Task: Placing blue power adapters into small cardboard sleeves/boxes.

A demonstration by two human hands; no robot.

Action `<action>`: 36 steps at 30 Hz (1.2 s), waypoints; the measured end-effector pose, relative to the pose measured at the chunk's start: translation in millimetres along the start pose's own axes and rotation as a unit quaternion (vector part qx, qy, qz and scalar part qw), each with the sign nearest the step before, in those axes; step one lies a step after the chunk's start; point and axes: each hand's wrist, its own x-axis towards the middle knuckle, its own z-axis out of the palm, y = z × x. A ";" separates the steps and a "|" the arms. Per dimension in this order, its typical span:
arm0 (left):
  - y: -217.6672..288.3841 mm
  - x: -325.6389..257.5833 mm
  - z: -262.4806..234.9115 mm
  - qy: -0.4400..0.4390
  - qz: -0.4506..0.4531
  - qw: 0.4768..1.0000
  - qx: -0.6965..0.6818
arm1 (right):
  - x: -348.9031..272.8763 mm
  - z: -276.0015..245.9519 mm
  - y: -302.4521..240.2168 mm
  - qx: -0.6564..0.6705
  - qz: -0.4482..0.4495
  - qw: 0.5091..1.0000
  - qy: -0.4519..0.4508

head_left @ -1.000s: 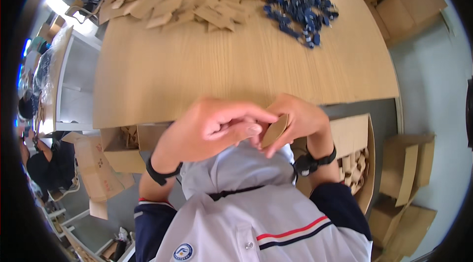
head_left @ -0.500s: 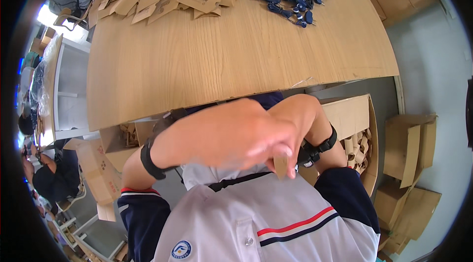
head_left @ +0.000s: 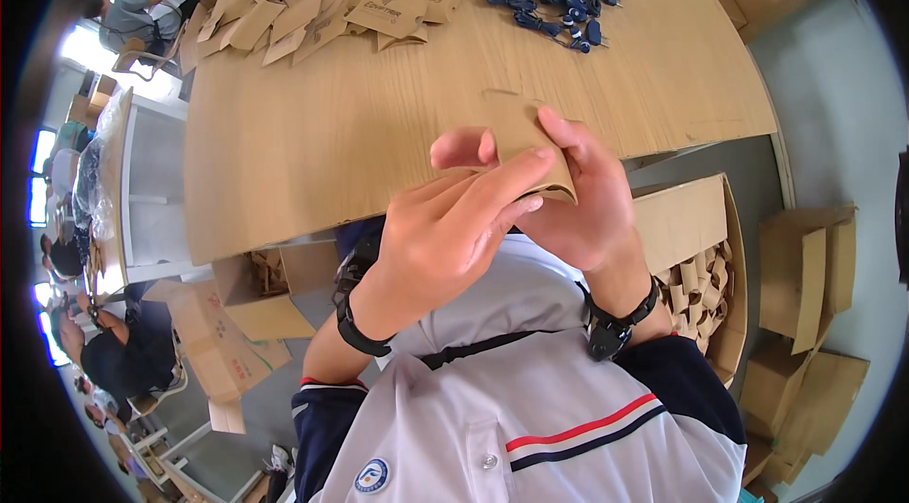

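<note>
At the table (head_left: pixel 312 139), the left grip (head_left: pixel 440 229) and right grip (head_left: pixel 601 195) jointly hold a curved brown cardboard sleeve (head_left: pixel 521 131).

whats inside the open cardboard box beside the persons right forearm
A heap of small, curved brown cardboard pieces shows inside the box. The top pieces hide whatever lies beneath them, and the right forearm and dark sleeve cover part of it.

Wooden table (head_left: pixel 312 143), pale wall (head_left: pixel 866 276), grey floor (head_left: pixel 757 210)
</note>
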 end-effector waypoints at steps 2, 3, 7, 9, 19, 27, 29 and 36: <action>1.8 1.9 -4.1 0.003 -0.016 1.000 -0.008 | 3.1 5.7 3.6 -0.056 -0.015 0.998 0.006; 3.4 1.7 -6.7 0.006 -0.034 0.999 -0.017 | 3.3 8.1 6.5 -0.112 -0.030 0.993 0.012; 5.1 -1.9 -12.1 0.000 -0.206 0.968 -0.141 | -8.4 -5.7 13.0 -0.260 -0.057 0.953 0.147; -0.9 -9.1 -7.6 0.065 -0.216 0.963 -0.150 | -12.7 -8.6 20.9 -0.447 -0.260 0.838 0.173; 7.8 -2.5 10.0 -0.035 -0.163 0.970 -0.177 | -53.3 -9.3 -10.6 -0.492 -0.394 0.740 0.235; -47.1 -24.9 -27.7 -0.027 -0.345 0.929 -0.127 | -286.3 -100.0 -68.2 -0.514 -0.013 0.600 0.612; -47.9 -18.8 -35.3 -0.055 -0.373 0.910 -0.172 | -339.8 -175.1 -40.4 -0.477 0.045 0.586 0.654; -62.0 -24.6 -30.3 -0.104 -0.342 0.917 -0.178 | -147.2 -75.9 -95.1 -0.674 -0.092 0.504 0.532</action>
